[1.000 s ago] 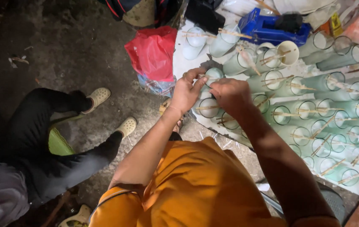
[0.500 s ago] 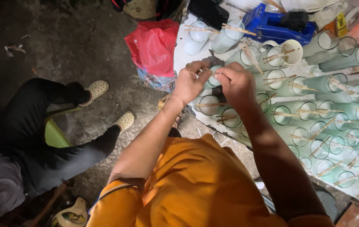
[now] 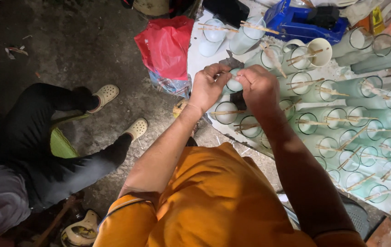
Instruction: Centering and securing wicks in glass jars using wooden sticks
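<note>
Concrete floor left, white table [image 3: 195,55] right, packed with stick-topped glasses. Left hand [image 3: 207,87] and right hand [image 3: 259,87] both pinch one pale glass [image 3: 233,85] at the near-left edge (neighbours touching); a slip could topple it off.

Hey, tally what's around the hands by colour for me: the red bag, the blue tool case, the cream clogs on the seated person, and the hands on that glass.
Red plastic bag: 1
Blue tool case: 1
Cream clogs: 2
Hands, left hand and right hand, on one glass jar: 2
Total: 6
</note>
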